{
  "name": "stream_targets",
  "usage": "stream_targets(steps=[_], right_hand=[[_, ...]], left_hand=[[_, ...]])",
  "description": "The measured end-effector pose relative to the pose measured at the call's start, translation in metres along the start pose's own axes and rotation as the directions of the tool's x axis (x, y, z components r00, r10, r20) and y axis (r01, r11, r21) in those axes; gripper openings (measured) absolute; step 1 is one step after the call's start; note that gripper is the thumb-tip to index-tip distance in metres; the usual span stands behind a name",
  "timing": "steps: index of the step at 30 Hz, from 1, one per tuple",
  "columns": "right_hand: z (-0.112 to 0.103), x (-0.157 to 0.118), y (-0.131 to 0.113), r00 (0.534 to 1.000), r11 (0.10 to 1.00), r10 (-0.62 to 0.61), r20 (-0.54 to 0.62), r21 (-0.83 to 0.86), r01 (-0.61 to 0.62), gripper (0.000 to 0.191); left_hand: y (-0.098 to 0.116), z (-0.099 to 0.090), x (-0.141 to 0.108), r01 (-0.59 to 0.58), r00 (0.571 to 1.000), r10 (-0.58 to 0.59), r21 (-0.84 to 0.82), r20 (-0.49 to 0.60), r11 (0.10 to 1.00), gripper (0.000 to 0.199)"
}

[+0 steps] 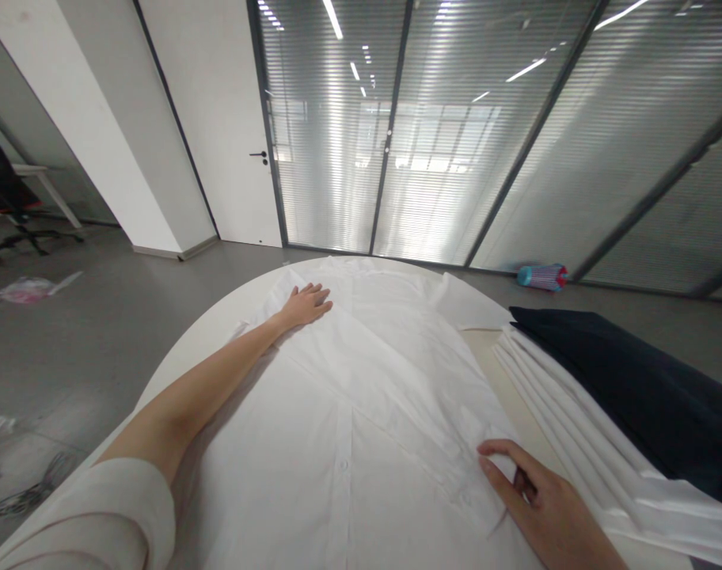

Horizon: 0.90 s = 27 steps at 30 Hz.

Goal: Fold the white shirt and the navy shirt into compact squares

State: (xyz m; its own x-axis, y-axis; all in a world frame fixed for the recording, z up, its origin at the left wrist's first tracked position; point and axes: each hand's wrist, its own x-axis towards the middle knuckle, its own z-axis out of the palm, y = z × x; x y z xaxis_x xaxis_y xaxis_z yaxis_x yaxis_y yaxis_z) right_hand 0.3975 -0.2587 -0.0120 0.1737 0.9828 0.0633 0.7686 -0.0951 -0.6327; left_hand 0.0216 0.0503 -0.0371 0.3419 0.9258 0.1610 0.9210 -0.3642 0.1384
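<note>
We have a white button-front shirt (pixel 361 412) spread flat on a round white worktop (pixel 218 332), its buttoned placket (pixel 342 475) running lengthwise down the middle. Our left hand (pixel 305 306) lies palm down on the far part of the shirt, open, its fingers (pixel 317 294) spread wide and holding nothing, a broad, even contact that presses the cotton smooth without dragging it. Our right hand (pixel 545 507) sits at the shirt's near right edge, fingers (pixel 497 459) curved and partly closed against the cloth; we cannot tell whether they actually pinch it. Just right of the shirt lies a stack of folded white cloth (pixel 575 427), with a dark navy garment (pixel 634 380) alongside it. Beyond the shirt, a teal-and-pink cylindrical object (pixel 542 277) lies on the floor (pixel 397 265).
</note>
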Motion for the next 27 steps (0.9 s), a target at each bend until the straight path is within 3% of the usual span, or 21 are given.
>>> stream_targets(steps=[27], right_hand=[[0.0001,0.0007,0.0018,1.000,1.000,-0.013,-0.001,0.009,0.013,0.035]], left_hand=[[0.0029,-0.0029,-0.0011,0.015,1.000,-0.015,-0.015,0.026,1.000,0.055]])
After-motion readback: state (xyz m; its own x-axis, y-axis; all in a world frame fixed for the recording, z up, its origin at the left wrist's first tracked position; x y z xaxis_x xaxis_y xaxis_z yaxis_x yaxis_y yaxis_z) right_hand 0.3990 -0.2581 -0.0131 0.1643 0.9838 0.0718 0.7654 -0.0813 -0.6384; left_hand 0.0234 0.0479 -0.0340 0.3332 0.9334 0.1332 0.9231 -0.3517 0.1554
